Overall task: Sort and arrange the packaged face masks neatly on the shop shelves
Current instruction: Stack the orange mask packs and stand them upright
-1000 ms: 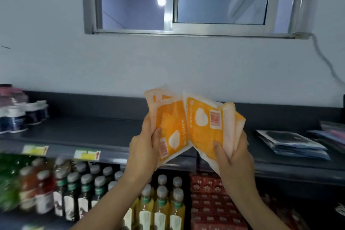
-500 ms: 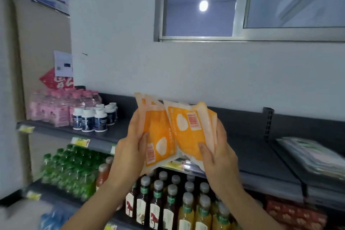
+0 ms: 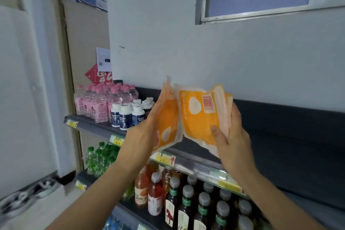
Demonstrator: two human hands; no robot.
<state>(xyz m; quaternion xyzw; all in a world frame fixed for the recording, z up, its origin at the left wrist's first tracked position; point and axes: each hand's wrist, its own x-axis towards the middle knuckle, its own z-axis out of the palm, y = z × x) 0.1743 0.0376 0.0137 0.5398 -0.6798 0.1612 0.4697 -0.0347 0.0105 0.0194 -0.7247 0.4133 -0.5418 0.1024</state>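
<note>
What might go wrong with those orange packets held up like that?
The packets are fanned loosely between the left hand and right hand, so one may slip and fall. Set down too far left on the shelf, they might knock the white bottles.

Both forearms are bare up to the lower edge of the frame. The left grip and right grip are ungloved, and the right thumbnail is short and plain.
</note>
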